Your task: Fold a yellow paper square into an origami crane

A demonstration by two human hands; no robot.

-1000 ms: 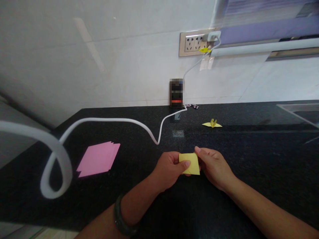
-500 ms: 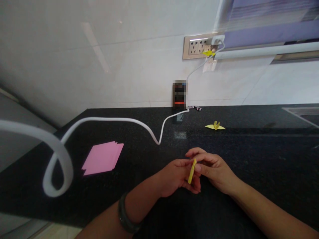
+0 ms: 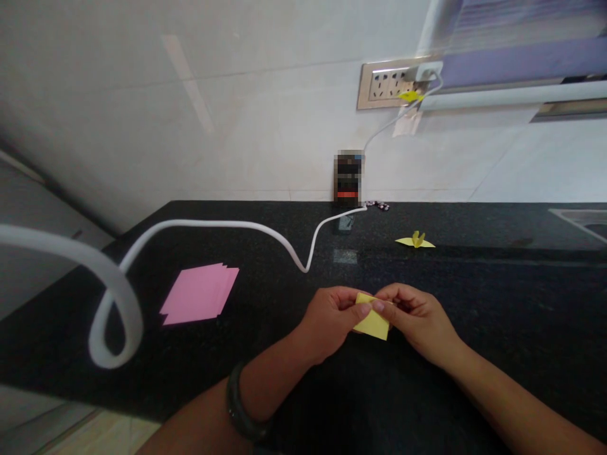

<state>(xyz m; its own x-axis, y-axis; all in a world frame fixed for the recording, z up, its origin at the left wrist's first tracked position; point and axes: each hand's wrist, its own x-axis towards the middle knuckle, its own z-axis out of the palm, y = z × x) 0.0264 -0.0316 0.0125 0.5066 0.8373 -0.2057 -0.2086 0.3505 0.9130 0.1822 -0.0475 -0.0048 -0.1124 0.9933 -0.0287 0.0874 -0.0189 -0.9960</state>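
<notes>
Left hand [image 3: 327,325] and right hand [image 3: 422,322] both pinch the folded yellow paper [image 3: 374,326] over the bench [image 3: 279,300], thumbs on its near face. Fingers behind it mostly hidden; far-side folds not visible. Upright dark device [image 3: 348,179] near wall: front pixelated, unreadable. Pink sheets [image 3: 196,294] overlap, count unclear. White cable [image 3: 220,224] cut off at left edge; metal-rimmed recess [image 3: 576,222] cut off at right.

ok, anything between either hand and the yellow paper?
Nothing visible. The left hand and the right hand both hold the yellow paper directly. The white cable bends low beyond them, apart from both hands and the paper, so it's not in the way.
</notes>
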